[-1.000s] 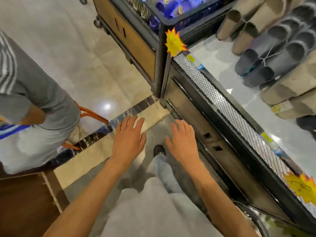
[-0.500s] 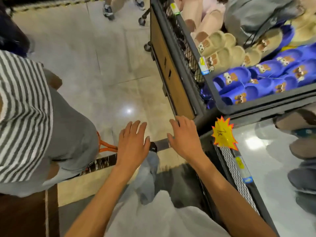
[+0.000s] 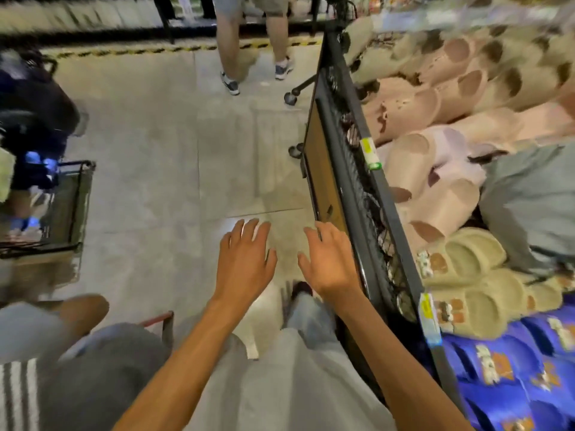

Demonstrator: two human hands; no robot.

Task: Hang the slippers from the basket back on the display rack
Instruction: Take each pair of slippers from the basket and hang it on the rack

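My left hand [image 3: 244, 259] and my right hand [image 3: 328, 262] are stretched out in front of me over the floor, fingers spread and holding nothing. To the right stands a black wire display bin [image 3: 357, 188] on castors, and my right hand is just beside its rim. The bin is filled with pink slippers [image 3: 435, 169], beige slippers [image 3: 476, 275] and blue slippers [image 3: 504, 374]. No basket of slippers shows clearly in this blurred frame.
A person in grey shorts and a striped top [image 3: 77, 368] stands close at my lower left. Another person's legs [image 3: 249, 51] are ahead on the tiled floor. A dark wire cart [image 3: 62, 206] sits at the left. Part of an orange-red frame [image 3: 161, 321] shows near my left forearm.
The view has swung upward and forward along the aisle; the grey-slipper shelf has dropped out of sight and the pink and beige slippers have come in. Both hands stay outstretched and hold nothing.
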